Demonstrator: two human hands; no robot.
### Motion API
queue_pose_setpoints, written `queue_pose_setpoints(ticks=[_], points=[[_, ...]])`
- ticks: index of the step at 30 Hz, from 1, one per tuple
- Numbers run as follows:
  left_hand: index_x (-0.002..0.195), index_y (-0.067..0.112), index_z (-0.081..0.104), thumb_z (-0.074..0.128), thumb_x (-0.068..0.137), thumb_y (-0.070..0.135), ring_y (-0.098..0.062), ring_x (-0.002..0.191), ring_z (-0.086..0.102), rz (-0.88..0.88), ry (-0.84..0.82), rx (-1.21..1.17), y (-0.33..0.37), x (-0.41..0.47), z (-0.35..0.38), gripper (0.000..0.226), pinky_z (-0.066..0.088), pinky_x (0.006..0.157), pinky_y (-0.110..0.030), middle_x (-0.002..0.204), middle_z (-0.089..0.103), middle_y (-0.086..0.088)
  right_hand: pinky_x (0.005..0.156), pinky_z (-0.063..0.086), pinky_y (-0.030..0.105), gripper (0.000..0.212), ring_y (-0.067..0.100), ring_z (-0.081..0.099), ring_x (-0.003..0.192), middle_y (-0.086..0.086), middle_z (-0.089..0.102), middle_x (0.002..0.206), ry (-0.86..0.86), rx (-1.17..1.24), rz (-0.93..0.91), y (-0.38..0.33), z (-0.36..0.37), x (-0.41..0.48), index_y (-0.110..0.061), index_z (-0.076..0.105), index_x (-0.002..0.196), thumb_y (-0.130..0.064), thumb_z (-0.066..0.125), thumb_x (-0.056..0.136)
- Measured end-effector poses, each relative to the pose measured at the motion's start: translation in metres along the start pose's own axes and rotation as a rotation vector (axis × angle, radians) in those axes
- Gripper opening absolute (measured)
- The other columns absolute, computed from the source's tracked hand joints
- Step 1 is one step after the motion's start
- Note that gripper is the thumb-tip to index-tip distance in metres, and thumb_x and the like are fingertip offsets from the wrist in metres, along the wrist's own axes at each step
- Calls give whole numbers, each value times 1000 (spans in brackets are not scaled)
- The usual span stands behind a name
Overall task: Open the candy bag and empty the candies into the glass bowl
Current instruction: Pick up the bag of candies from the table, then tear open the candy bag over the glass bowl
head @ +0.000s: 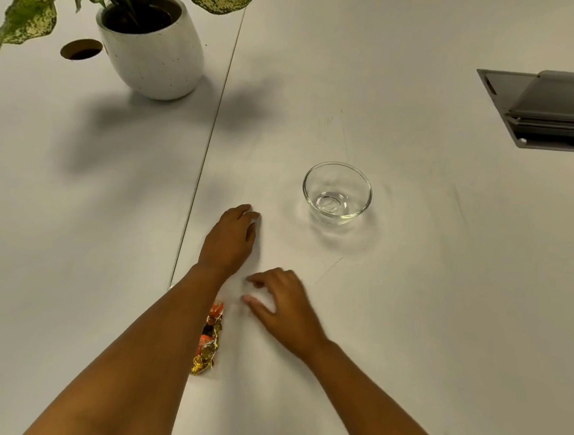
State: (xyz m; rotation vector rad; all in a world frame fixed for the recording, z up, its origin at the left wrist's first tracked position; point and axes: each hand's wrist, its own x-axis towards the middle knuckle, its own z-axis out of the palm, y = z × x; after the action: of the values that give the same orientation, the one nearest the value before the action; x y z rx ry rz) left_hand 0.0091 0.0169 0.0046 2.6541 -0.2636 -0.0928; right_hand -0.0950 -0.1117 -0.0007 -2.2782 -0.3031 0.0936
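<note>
An empty glass bowl [337, 194] stands on the white table, right of centre. The candy bag [209, 341], showing orange and gold wrappers, lies near me and is mostly hidden under my left forearm. My left hand [232, 237] rests palm down on the table beyond the bag, left of the bowl, with nothing in it. My right hand [282, 299] hovers just right of the bag's far end, fingers spread and empty, not touching the bag.
A potted plant in a white pot [154, 52] stands at the back left beside a round cable hole [81, 49]. A grey open cable hatch [548, 107] sits at the back right. A seam [209, 142] runs down the table.
</note>
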Motion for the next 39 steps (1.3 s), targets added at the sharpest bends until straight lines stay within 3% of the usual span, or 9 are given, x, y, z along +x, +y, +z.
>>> queue_pose_setpoints(ticks=[4,9,13,17,20,24,28,31,39], points=[[129,7,55,42,98,17,-25,135,43,4,-15,-26,-2,2,-5,35,38,109,-35,145,48,-10,90,48,29,44,17,57,101,5,67,114,-118,76,110,-22,21,16,-16,63,115,-45,62,82],[128,8,56,42,99,16,-25,134,44,-23,-47,-46,-2,4,-10,34,38,110,-35,145,48,-10,88,51,27,21,23,65,96,12,71,107,-101,224,215,-27,22,24,-7,67,104,-19,61,87],[125,8,59,44,98,17,-26,133,44,-107,-47,-163,10,11,-22,32,37,109,-34,147,45,-10,88,52,28,16,22,65,97,11,69,107,-120,478,327,-25,2,27,-11,62,103,-17,55,90],[113,6,66,47,97,26,-26,97,65,-220,-216,-416,37,28,-50,32,54,81,-33,120,66,-14,79,55,25,10,17,69,88,10,71,96,-9,678,337,-24,-31,39,-15,62,96,-12,55,90],[99,6,71,48,96,32,-15,70,62,-173,-312,-455,61,36,-72,35,49,60,-20,101,72,-14,82,53,27,17,18,69,87,5,70,87,51,727,294,-28,-60,54,-21,63,92,-7,53,90],[81,3,65,46,96,38,-21,73,54,-127,-278,-382,83,39,-91,42,41,59,-24,77,63,-9,86,51,29,18,17,64,90,2,68,93,96,615,239,-29,-97,71,-17,61,96,-6,47,93],[100,0,68,44,98,32,-25,87,64,-129,-272,-472,93,40,-107,40,51,77,-31,98,70,-16,77,50,17,17,15,65,91,6,69,103,143,463,205,-30,-131,82,-10,63,101,-9,48,93],[107,0,69,48,96,27,-19,84,65,-114,-319,-511,95,41,-122,35,52,73,-22,108,72,-17,68,52,10,16,11,68,82,0,68,96,163,434,206,-33,-150,91,-11,65,98,-9,50,93],[106,1,71,68,84,13,-25,88,71,-176,-292,-419,114,48,-147,25,58,81,-30,105,73,-18,87,52,24,19,15,63,95,0,67,98,263,453,223,-46,-171,108,-12,66,102,-6,61,85]])
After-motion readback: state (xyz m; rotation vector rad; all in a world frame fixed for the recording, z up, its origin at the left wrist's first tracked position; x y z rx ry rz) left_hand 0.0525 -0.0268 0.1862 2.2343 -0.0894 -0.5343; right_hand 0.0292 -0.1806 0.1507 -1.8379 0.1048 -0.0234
